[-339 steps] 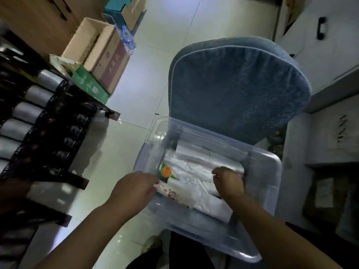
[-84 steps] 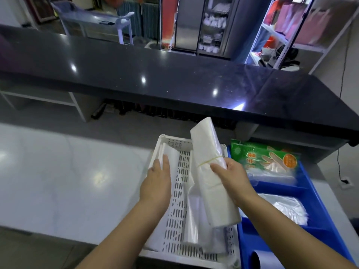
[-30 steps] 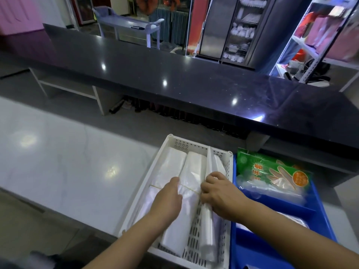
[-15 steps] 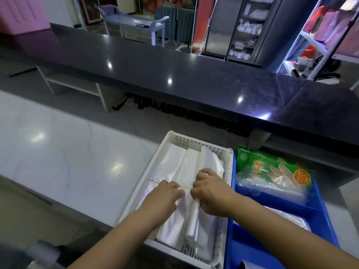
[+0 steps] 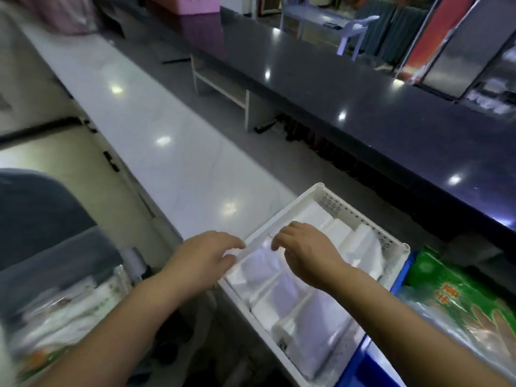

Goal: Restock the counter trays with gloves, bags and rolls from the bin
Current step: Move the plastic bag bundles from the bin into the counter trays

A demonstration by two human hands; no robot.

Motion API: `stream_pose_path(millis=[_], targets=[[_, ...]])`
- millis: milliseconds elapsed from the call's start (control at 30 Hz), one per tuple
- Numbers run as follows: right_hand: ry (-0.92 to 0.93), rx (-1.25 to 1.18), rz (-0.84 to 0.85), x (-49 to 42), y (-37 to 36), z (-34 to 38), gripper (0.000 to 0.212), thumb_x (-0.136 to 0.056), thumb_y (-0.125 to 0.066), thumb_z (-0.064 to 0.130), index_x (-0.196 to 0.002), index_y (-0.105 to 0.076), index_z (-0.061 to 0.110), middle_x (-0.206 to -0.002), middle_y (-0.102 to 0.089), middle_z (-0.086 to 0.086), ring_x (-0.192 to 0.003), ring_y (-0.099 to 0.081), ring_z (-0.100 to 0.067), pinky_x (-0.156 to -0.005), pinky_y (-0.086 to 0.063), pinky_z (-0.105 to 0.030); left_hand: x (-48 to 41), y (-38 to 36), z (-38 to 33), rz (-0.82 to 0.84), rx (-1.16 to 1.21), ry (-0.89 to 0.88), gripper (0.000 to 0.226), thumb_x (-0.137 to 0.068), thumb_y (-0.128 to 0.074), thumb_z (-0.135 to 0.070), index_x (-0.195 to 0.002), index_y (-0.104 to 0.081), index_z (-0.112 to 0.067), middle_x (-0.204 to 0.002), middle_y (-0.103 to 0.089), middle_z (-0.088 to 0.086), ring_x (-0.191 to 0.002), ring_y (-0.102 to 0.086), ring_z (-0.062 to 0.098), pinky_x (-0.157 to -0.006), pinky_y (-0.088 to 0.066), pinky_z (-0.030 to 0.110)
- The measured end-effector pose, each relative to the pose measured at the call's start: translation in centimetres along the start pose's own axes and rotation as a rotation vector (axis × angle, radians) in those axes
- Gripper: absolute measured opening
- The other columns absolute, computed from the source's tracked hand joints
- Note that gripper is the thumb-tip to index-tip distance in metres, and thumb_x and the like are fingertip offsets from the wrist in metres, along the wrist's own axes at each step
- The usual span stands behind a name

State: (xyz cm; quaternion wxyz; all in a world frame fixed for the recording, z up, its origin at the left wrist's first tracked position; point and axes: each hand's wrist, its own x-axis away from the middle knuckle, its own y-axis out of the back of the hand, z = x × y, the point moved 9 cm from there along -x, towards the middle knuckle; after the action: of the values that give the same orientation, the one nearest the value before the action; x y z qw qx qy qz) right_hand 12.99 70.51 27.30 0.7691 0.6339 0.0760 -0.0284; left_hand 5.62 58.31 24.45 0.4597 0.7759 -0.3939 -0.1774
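A white slotted tray [image 5: 318,192] on the counter holds several bundles of white plastic bags [image 5: 282,291] lying side by side. My left hand [image 5: 206,256] hovers at the tray's near-left rim, fingers apart and empty. My right hand [image 5: 304,251] hangs just above the bags, fingers spread, holding nothing. Right of the white tray sits a blue tray [image 5: 399,280] with a green pack of gloves [image 5: 458,297] in it. At the lower left, blurred, is the clear bin [image 5: 55,311] with more packs inside.
The white marble counter [image 5: 156,129] runs off to the far left. A raised black countertop [image 5: 363,88] lies behind the trays. A grey padded chair back [image 5: 42,219] stands behind the bin. Shelves and a cabinet are beyond the black counter.
Both hands have lifted off the bag bundles and opened. The view has swung left, so the bin and chair now show at the lower left.
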Motion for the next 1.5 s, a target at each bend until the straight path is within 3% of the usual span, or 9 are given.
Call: stream_pose_path(millis=[100,300,400,500,633,767,1000,1267,1500], targets=[[0.082,-0.037,-0.026,-3.2,-0.5,3.8,0.029,-0.073,-0.056,-0.007,-0.085,-0.07,0.015,-0.083,-0.073,-0.004,-0.077,-0.064,-0.025,-0.063,-0.051,-0.031,2.7,2.7,3.4,-0.075,0.017,0.095,0.031,-0.088,-0.056,-0.022,-0.118,-0.062,-0.031,-0.124,-0.062,-0.01,-0.116,-0.054,0.01,-0.098,-0.041,0.026],[0.273,-0.054,0.027,-9.2,-3.0,13.7,0.026,-0.071,-0.056,-0.003,-0.08,-0.072,0.015,-0.075,-0.072,-0.003,-0.071,-0.063,-0.025,-0.056,-0.049,-0.028,9.4,7.4,13.4,-0.195,0.099,0.29,0.028,-0.086,-0.06,-0.026,-0.111,-0.064,-0.037,-0.109,-0.064,-0.021,-0.079,-0.056,-0.008,-0.065,-0.042,0.011],[0.327,-0.036,0.084,-12.4,-5.4,18.4,0.02,-0.073,-0.058,0.004,-0.08,-0.071,0.017,-0.075,-0.071,-0.002,-0.071,-0.062,-0.026,-0.056,-0.044,-0.026,13.2,9.4,20.3,-0.242,0.229,0.407,0.027,-0.084,-0.063,-0.025,-0.107,-0.065,-0.039,-0.105,-0.067,-0.02,-0.091,-0.06,-0.002,-0.078,-0.049,0.025],[0.353,-0.013,0.129,-15.8,-8.9,22.9,0.015,-0.076,-0.059,0.01,-0.083,-0.069,0.019,-0.077,-0.07,0.0,-0.072,-0.061,-0.022,-0.059,-0.039,-0.022,17.2,11.6,27.9,-0.288,0.253,0.5,0.027,-0.083,-0.066,-0.023,-0.106,-0.066,-0.036,-0.104,-0.068,-0.017,-0.09,-0.06,-0.001,-0.073,-0.047,0.021],[0.331,-0.05,0.269,-20.2,-15.6,28.9,0.019,-0.084,-0.052,0.015,-0.093,-0.068,0.019,-0.089,-0.07,-0.004,-0.083,-0.061,-0.024,-0.066,-0.052,-0.037,22.5,13.7,38.3,-0.269,0.191,0.631,0.027,-0.084,-0.064,-0.026,-0.111,-0.066,-0.03,-0.111,-0.069,-0.01,-0.093,-0.06,0.005,-0.071,-0.042,0.019],[0.216,-0.111,0.427,-23.0,-23.0,34.0,0.022,-0.088,-0.048,0.022,-0.101,-0.066,0.024,-0.103,-0.068,-0.002,-0.093,-0.062,-0.022,-0.078,-0.053,-0.038,27.4,13.8,45.9,-0.188,0.188,0.735,0.03,-0.085,-0.062,-0.03,-0.114,-0.064,-0.033,-0.115,-0.069,-0.008,-0.099,-0.063,0.012,-0.073,-0.042,0.023],[0.072,-0.162,0.722,-23.7,-34.0,38.0,0.026,-0.091,-0.046,0.023,-0.11,-0.063,0.023,-0.116,-0.065,-0.006,-0.103,-0.06,-0.024,-0.085,-0.049,-0.031,32.0,11.1,53.9,-0.125,0.276,0.854,0.033,-0.086,-0.059,-0.026,-0.118,-0.062,-0.029,-0.116,-0.068,-0.005,-0.101,-0.062,0.015,-0.078,-0.045,0.025],[0.243,-0.117,0.907,-25.5,-48.6,41.8,0.041,-0.087,-0.049,0.013,-0.126,-0.053,0.024,-0.13,-0.057,-0.003,-0.118,-0.052,-0.022,-0.091,-0.044,-0.029,34.4,3.3,59.6,-0.04,0.229,0.952,0.033,-0.088,-0.053,-0.023,-0.119,-0.06,-0.03,-0.118,-0.066,-0.002,-0.103,-0.061,0.021,-0.079,-0.047,0.029],[0.366,0.036,0.821,-28.3,-60.8,43.3,0.041,-0.09,-0.048,0.016,-0.131,-0.047,0.015,-0.133,-0.051,-0.008,-0.119,-0.046,-0.026,-0.095,-0.04,-0.032,33.9,-4.0,63.3,-0.137,0.353,1.023,0.03,-0.089,-0.054,-0.026,-0.118,-0.06,-0.03,-0.115,-0.066,-0.005,-0.102,-0.059,0.014,-0.075,-0.043,0.024]])
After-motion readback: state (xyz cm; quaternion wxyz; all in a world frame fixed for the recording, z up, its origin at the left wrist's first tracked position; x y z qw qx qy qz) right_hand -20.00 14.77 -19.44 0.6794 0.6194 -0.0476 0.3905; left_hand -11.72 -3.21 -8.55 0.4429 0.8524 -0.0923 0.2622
